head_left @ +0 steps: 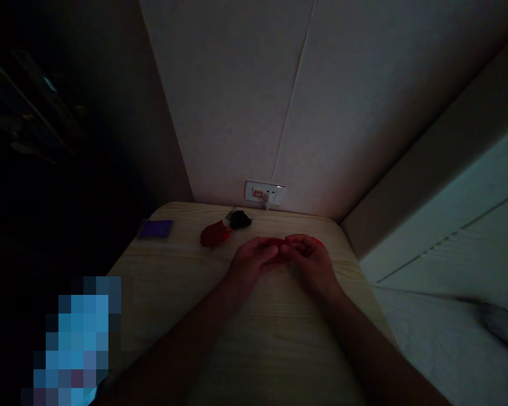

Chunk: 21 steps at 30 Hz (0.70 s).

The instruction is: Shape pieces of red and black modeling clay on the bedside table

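Observation:
A flat red piece of what looks like modelling clay (275, 261) is between my two hands, just above or on the wooden tabletop (245, 349). My left hand (254, 259) grips its left side, thumb on top. My right hand (309, 259) pinches its right side with thumb and fingers. The two thumbs nearly meet over the middle, and the fingers hide part of the piece. More red shows behind my right fingertips. Left of my hands lies a dark red lump (214, 234) in a torn wrapper, touching or close to a black lump (240, 220).
A purple packet (156, 228) lies at the table's back left. On the wall behind is a socket panel (265, 193) with a plug in it and a cable rising. A pale cabinet (457, 220) stands at the right. The left side is dark, with a blurred bluish patch (82, 327).

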Motion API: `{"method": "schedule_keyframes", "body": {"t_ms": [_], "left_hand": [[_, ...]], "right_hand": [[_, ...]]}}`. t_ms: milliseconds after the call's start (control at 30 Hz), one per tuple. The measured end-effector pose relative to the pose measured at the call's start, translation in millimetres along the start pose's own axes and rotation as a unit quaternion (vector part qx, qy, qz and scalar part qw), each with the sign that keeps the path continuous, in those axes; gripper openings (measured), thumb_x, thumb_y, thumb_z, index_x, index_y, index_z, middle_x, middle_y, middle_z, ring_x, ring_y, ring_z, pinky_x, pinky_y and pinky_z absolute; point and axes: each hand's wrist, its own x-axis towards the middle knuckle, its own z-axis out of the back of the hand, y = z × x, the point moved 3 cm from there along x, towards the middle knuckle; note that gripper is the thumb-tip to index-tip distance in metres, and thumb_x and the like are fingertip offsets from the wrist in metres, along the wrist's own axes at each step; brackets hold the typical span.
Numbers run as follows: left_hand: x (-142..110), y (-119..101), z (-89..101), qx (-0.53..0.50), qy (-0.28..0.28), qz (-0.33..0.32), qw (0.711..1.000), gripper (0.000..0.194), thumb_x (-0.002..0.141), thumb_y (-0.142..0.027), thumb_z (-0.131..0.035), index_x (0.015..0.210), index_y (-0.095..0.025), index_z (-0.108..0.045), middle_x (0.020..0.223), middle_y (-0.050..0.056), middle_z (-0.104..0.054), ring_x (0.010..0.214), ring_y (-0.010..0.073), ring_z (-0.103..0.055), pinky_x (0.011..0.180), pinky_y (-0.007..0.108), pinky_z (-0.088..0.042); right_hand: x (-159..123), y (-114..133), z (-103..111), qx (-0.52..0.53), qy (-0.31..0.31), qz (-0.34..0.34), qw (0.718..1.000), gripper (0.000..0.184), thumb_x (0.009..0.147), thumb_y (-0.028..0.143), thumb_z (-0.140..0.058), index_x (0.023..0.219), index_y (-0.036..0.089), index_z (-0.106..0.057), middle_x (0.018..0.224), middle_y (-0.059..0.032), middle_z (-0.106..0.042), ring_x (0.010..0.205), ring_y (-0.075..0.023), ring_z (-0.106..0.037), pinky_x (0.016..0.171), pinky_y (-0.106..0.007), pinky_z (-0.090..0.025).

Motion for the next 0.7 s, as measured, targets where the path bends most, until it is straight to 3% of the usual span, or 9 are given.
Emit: {"method": "schedule_keyframes", "body": {"t_ms": [167,300,367,433,500,533,600,700], "left_hand": [[0.9,3.3,6.6,0.068,-0.026,-0.06,0.996,0.028,0.069,-0.027,-0.087,0.09,-0.014,-0.076,0.093,0.009,-0.08,0.084,0.0228,-0.074,0.081,0.037,-0.06],[3.2,1.9,9.5,0.106,-0.019,-0.069,0.992,0.026,0.07,-0.027,-0.086,0.091,-0.013,-0.078,0.09,0.01,-0.08,0.077,0.0209,-0.073,0.077,0.034,-0.058],[2.9,1.3,7.4,0.084,-0.02,-0.064,0.994,0.028,0.069,-0.022,-0.086,0.094,-0.014,-0.077,0.093,0.009,-0.079,0.082,0.021,-0.073,0.08,0.033,-0.057],[1.1,1.2,4.1,0.004,-0.032,-0.035,0.999,0.029,0.072,-0.022,-0.083,0.099,-0.015,-0.076,0.095,0.008,-0.078,0.086,0.0211,-0.072,0.083,0.034,-0.057],[-1.9,1.7,-0.1,-0.109,-0.037,0.026,0.993,0.03,0.082,-0.034,-0.073,0.104,-0.014,-0.073,0.096,0.01,-0.077,0.088,0.0221,-0.072,0.085,0.036,-0.057],[-3.7,1.8,-2.3,-0.161,-0.031,0.063,0.984,0.036,0.087,-0.042,-0.065,0.106,-0.012,-0.072,0.098,0.013,-0.076,0.09,0.0236,-0.072,0.086,0.037,-0.057],[-7.6,0.3,-5.4,-0.23,-0.012,0.127,0.965,0.056,0.093,-0.056,-0.049,0.11,-0.006,-0.07,0.104,0.019,-0.074,0.097,0.0275,-0.072,0.09,0.039,-0.056],[-11.0,-5.7,-4.4,-0.255,0.011,0.15,0.955,0.074,0.095,-0.063,-0.038,0.123,-0.001,-0.064,0.118,0.024,-0.071,0.11,0.0311,-0.069,0.096,0.04,-0.054]], "right_hand": [[-4.1,-8.2,-1.4,0.036,0.025,-0.034,0.998,0.037,0.069,0.035,-0.091,0.1,0.022,-0.076,0.086,-0.0025,-0.078,0.073,-0.016,-0.071,0.068,-0.027,-0.056],[-6.0,-6.0,-3.8,-0.013,0.05,-0.03,0.998,0.025,0.07,0.037,-0.089,0.082,0.019,-0.078,0.071,-0.0017,-0.075,0.061,-0.0148,-0.066,0.06,-0.026,-0.053],[-7.3,-1.4,-2.3,-0.06,0.031,0.0,0.998,0.023,0.072,0.039,-0.087,0.078,0.019,-0.077,0.069,-0.0023,-0.075,0.06,-0.0162,-0.066,0.059,-0.028,-0.053],[-10.8,6.7,-1.8,-0.131,-0.008,0.075,0.989,0.019,0.076,0.036,-0.084,0.08,0.02,-0.076,0.073,-0.0033,-0.075,0.063,-0.0177,-0.067,0.06,-0.03,-0.054],[-17.9,17.3,-7.2,-0.228,-0.034,0.195,0.953,0.009,0.082,0.029,-0.078,0.086,0.021,-0.076,0.08,-0.0047,-0.076,0.07,-0.0191,-0.068,0.065,-0.032,-0.055],[-22.9,22.3,-13.1,-0.279,-0.03,0.265,0.922,0.006,0.084,0.024,-0.075,0.09,0.022,-0.076,0.082,-0.0054,-0.075,0.073,-0.0199,-0.068,0.068,-0.034,-0.056],[-32.9,27.0,-28.5,-0.342,0.032,0.35,0.871,0.018,0.088,0.016,-0.069,0.103,0.023,-0.076,0.095,-0.0081,-0.077,0.087,-0.0223,-0.069,0.079,-0.038,-0.056],[-46.1,30.7,-46.0,-0.382,0.122,0.407,0.821,0.023,0.087,0.02,-0.068,0.109,0.022,-0.073,0.102,-0.0096,-0.075,0.098,-0.0267,-0.068,0.089,-0.046,-0.054]]}}
